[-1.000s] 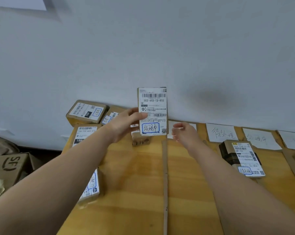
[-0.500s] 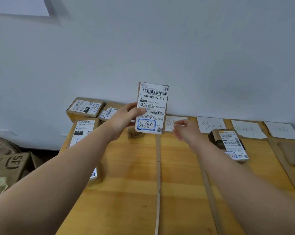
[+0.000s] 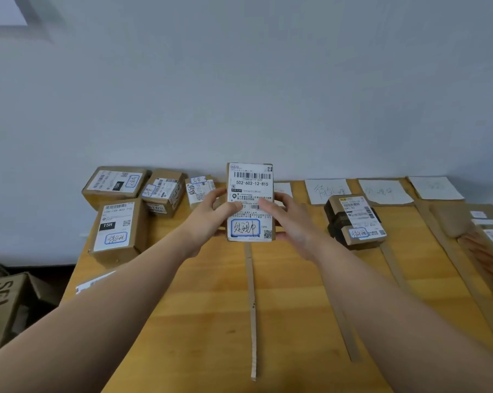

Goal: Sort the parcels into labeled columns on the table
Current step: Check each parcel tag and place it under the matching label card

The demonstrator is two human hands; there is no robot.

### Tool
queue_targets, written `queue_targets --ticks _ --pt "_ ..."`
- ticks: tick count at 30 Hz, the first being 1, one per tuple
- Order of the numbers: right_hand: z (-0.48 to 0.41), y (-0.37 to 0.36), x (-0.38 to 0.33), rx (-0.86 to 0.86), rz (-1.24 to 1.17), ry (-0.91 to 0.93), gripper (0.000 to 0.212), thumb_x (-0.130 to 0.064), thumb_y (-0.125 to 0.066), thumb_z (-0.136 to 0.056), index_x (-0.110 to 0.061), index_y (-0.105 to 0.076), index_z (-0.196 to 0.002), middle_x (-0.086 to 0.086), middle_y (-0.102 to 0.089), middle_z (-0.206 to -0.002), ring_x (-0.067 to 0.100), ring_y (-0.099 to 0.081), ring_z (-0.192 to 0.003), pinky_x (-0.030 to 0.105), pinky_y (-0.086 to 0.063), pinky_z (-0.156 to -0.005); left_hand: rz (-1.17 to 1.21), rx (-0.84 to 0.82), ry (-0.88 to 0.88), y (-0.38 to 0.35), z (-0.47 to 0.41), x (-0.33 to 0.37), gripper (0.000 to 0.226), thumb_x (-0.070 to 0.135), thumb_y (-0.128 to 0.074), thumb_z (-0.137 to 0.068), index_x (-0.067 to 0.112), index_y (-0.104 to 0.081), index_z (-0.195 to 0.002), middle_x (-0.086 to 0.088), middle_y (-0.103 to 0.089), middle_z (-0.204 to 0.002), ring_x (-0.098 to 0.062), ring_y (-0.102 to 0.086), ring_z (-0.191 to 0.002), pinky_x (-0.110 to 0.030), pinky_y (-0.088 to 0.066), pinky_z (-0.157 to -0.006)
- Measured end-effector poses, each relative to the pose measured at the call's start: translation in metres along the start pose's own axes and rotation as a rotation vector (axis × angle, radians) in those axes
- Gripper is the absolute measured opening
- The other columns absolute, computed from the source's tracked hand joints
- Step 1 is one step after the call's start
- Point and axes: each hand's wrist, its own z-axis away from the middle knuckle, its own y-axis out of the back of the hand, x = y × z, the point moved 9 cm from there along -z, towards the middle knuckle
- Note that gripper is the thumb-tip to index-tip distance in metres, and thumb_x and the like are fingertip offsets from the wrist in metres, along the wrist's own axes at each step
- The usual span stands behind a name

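While both hands clasp the held parcel upright above the far middle of the table, everything else lies to one side or the other of it. Far to its left and below table level, a brown carton printed "SF" sits off the table edge. Nearer, still left of the held parcel, four cardboard parcels cluster at the table's back corner: a flat box against the wall, a taller box marked "15H" in front of it, a smaller box beside those, and a little one just left of the held parcel. The left hand has its grip closed on the held parcel's left edge, thumb across the printed label. That label faces the camera and reads 502-602-12-815, with blue-boxed handwriting near its bottom. Directly below the held parcel a thin cardboard strip runs toward the camera, dividing the tabletop. The right hand grips the parcel's right edge, thumb likewise on the label. Right of the held parcel, white handwritten sheets lie along the wall, and a dark-banded parcel rests just in front of them. A second strip runs from that parcel toward the camera. Farthest right, more packages lie at the table's edge, blurred.
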Motion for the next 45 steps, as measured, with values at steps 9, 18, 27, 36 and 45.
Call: queue_targets --ticks 9,18,27,36,45 --pt "0.032 0.058 0.017 0.121 0.032 0.056 0.051 -0.04 -0.067 -0.086 -0.019 -0.045 -0.128 0.0 -0.069 -0.104 0.014 -0.067 -0.096 0.027 -0.054 -0.075 -0.075 -0.105 0.024 -0.065 0.009 -0.004 0.061 0.047 -0.06 -0.086 0.028 -0.037 -0.139 0.004 -0.07 -0.109 -0.016 -0.066 -0.101 -0.037 -0.05 -0.089" --pt "0.075 0.17 0.04 0.151 0.156 0.032 0.062 -0.046 -0.072 -0.08 -0.022 -0.047 -0.132 0.001 -0.068 -0.112 0.016 -0.068 -0.098 0.036 -0.055 -0.084 -0.178 -0.065 -0.015 -0.174 0.023 0.005 0.048 0.043 -0.064 -0.086 0.025 -0.052 -0.129 0.008 -0.063 -0.118 -0.012 -0.057 -0.113 -0.035 -0.043 -0.099" --pt "0.12 0.288 0.073 0.207 0.134 -0.054 0.061 -0.045 -0.071 -0.082 -0.02 -0.047 -0.132 0.001 -0.072 -0.108 0.01 -0.069 -0.089 0.024 -0.049 -0.065 -0.303 0.1 -0.049 -0.27 0.033 0.0 0.035 0.033 -0.053 -0.095 0.016 -0.057 -0.125 0.003 -0.059 -0.122 -0.012 -0.052 -0.11 -0.028 -0.04 -0.092" --pt "0.107 0.348 0.099 0.314 0.015 -0.134 0.057 -0.043 -0.068 -0.086 -0.021 -0.048 -0.134 0.0 -0.074 -0.099 0.011 -0.071 -0.08 0.023 -0.049 -0.059 -0.514 0.088 -0.057 -0.299 0.003 0.006 0.032 0.031 -0.05 -0.097 0.017 -0.056 -0.125 0.001 -0.058 -0.124 -0.015 -0.052 -0.112 -0.028 -0.042 -0.089" --pt "0.08 0.385 0.131 0.403 -0.123 -0.218 0.055 -0.037 -0.068 -0.087 -0.02 -0.049 -0.135 0.002 -0.075 -0.097 0.013 -0.073 -0.075 0.023 -0.054 -0.054 -0.569 0.04 -0.077 -0.321 -0.045 0.015 0.032 0.03 -0.048 -0.098 0.018 -0.054 -0.126 0.003 -0.058 -0.124 -0.012 -0.052 -0.11 -0.026 -0.041 -0.085"
